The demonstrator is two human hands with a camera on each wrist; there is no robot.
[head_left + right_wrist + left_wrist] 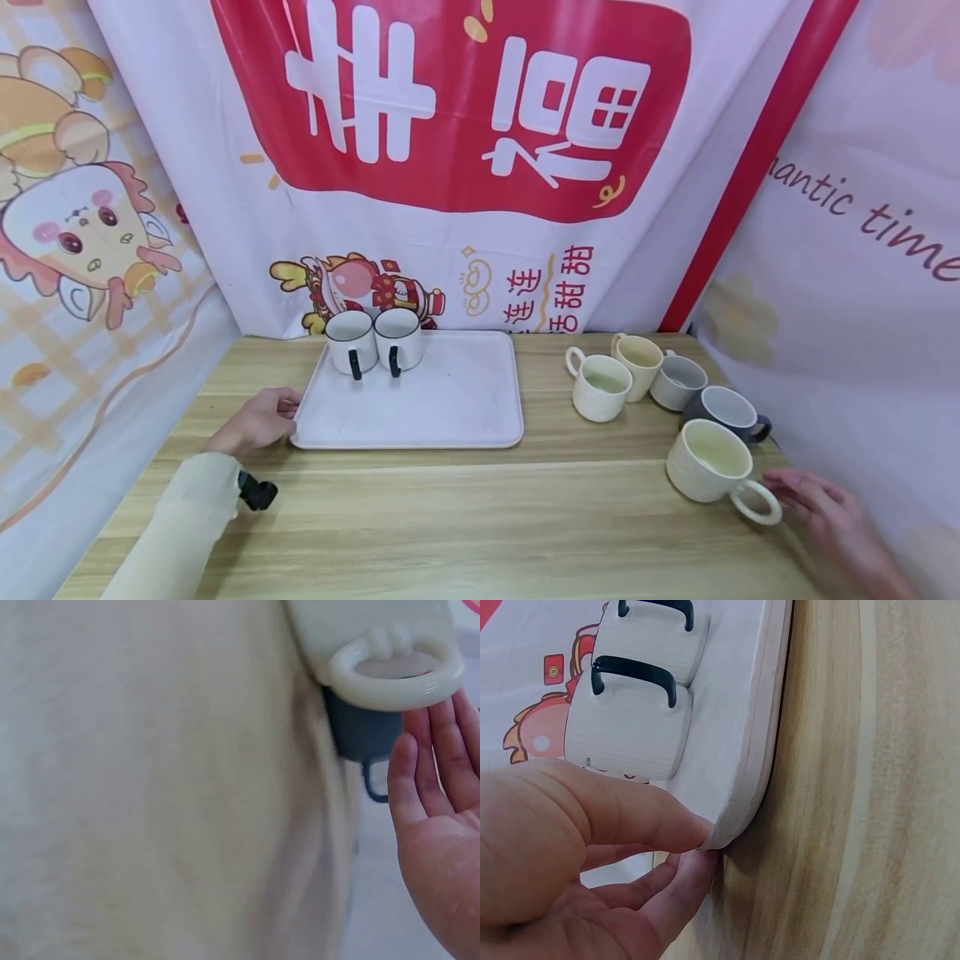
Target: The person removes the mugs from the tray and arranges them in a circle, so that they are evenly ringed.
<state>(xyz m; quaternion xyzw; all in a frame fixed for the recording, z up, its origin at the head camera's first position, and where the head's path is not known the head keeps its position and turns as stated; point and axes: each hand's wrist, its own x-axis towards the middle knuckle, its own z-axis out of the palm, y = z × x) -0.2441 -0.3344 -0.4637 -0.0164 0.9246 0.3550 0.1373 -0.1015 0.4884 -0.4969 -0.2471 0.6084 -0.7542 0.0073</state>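
Observation:
My left hand (258, 421) pinches the left front corner of the white tray (420, 433), thumb (652, 817) on top and fingers below in the left wrist view. Two white mugs (351, 342) (398, 337) with black handles stand side by side at the tray's back left. At the right, my right hand (832, 521) has its fingers (450, 750) extended beside the ring handle (756, 502) of a cream mug (701, 467); whether they touch it I cannot tell. Behind that mug is a dark blue-grey mug (364, 731).
Behind the cream mug, a grey cup (677, 383), a pale yellow mug (637, 367) and a whitish mug (600, 390) stand near the table's back right. Printed cloths (480, 192) hang behind and beside the wooden table (450, 525).

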